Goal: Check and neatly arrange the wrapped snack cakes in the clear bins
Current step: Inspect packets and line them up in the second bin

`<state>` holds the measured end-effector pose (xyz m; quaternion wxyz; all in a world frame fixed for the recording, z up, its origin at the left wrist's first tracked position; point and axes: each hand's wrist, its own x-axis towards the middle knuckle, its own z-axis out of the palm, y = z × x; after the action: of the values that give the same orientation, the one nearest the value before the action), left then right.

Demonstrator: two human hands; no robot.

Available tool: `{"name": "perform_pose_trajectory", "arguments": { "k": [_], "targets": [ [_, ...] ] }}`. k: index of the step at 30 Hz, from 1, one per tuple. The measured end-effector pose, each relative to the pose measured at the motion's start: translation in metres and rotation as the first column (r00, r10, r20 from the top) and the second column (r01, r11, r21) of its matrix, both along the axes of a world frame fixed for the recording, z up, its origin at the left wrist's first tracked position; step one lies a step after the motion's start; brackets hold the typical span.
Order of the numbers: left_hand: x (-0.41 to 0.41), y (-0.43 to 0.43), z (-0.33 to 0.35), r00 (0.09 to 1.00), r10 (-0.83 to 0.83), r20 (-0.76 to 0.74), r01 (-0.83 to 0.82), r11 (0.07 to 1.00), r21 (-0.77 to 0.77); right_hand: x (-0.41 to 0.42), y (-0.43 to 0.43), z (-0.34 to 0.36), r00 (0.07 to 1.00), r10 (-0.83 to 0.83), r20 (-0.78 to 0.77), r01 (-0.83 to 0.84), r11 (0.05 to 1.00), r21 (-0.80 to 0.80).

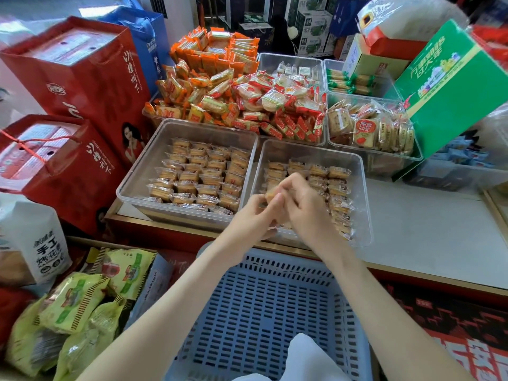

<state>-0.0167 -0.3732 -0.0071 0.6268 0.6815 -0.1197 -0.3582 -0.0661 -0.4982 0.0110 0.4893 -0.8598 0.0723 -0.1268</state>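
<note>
The left hand (pixel 254 215) and right hand (pixel 305 209), fingertips together, both pinch 1 golden snack cake in clear wrapping (pixel 272 195) above the right-hand clear plastic bin (pixel 362 199) (1 of 2 side by side).

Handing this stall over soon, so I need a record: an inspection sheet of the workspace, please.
Surface: white counter, partly bare at the right.
Job's things: left bin holds wrapped cakes in neat rows; right bin partly filled.
Clutter: blue basket below the hands; green packets at lower left.
Hands: left hand and right hand together pinch one held cake over the right bin.
Cables: nothing seen.
Surroundings: red gift bags at left, green box at right, more snack bins behind.
</note>
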Motion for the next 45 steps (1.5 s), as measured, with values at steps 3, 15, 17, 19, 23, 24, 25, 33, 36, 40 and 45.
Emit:
{"name": "perform_pose_trajectory", "arguments": {
  "k": [3, 15, 17, 19, 23, 24, 25, 33, 36, 40, 45],
  "targets": [
    [-0.003, -0.003, -0.003, 0.975, 0.005, -0.224, -0.063, 0.965, -0.254, -0.003, 0.002, -0.001, 0.98, 0.2, -0.013, -0.194, 0.96, 0.204],
    [0.011, 0.024, -0.018, 0.882, 0.078, -0.465, -0.283, 0.876, -0.39, 0.004, -0.022, -0.034, 0.963, -0.065, -0.261, 0.182, 0.871, 0.455],
    [0.014, 0.028, -0.02, 0.874, 0.059, -0.482, -0.278, 0.876, -0.395, 0.006, -0.021, -0.034, 0.968, -0.049, -0.245, 0.168, 0.853, 0.493],
    [0.018, 0.031, -0.024, 0.868, 0.043, -0.495, -0.268, 0.879, -0.394, 0.009, -0.02, -0.035, 0.971, -0.066, -0.231, 0.177, 0.847, 0.502],
    [0.025, 0.034, -0.033, 0.886, 0.073, -0.457, -0.268, 0.886, -0.379, 0.014, -0.02, -0.036, 0.967, -0.083, -0.24, 0.202, 0.826, 0.527],
    [0.027, 0.034, -0.035, 0.902, 0.086, -0.424, -0.262, 0.889, -0.377, 0.014, -0.019, -0.036, 0.968, -0.085, -0.235, 0.205, 0.806, 0.555],
    [0.028, 0.034, -0.038, 0.917, 0.097, -0.386, -0.251, 0.894, -0.372, 0.014, -0.019, -0.036, 0.969, -0.087, -0.232, 0.211, 0.784, 0.584],
    [0.046, 0.023, -0.045, 0.91, 0.197, -0.365, -0.302, 0.918, -0.256, 0.023, -0.027, -0.045, 0.951, -0.154, -0.267, 0.246, 0.902, 0.354],
    [0.057, 0.012, -0.042, 0.921, 0.277, -0.274, -0.328, 0.931, -0.159, 0.031, -0.031, -0.042, 0.972, -0.148, -0.181, 0.136, 0.988, -0.077],
    [0.075, -0.01, -0.036, 0.961, 0.266, -0.073, -0.268, 0.963, -0.016, 0.047, -0.029, -0.036, 0.939, 0.061, -0.338, -0.091, 0.993, -0.074],
    [0.086, -0.031, -0.033, 0.994, -0.093, 0.064, 0.091, 0.995, 0.035, 0.067, -0.043, -0.051, 0.917, 0.004, -0.4, 0.121, 0.95, 0.286]
  ]
}}
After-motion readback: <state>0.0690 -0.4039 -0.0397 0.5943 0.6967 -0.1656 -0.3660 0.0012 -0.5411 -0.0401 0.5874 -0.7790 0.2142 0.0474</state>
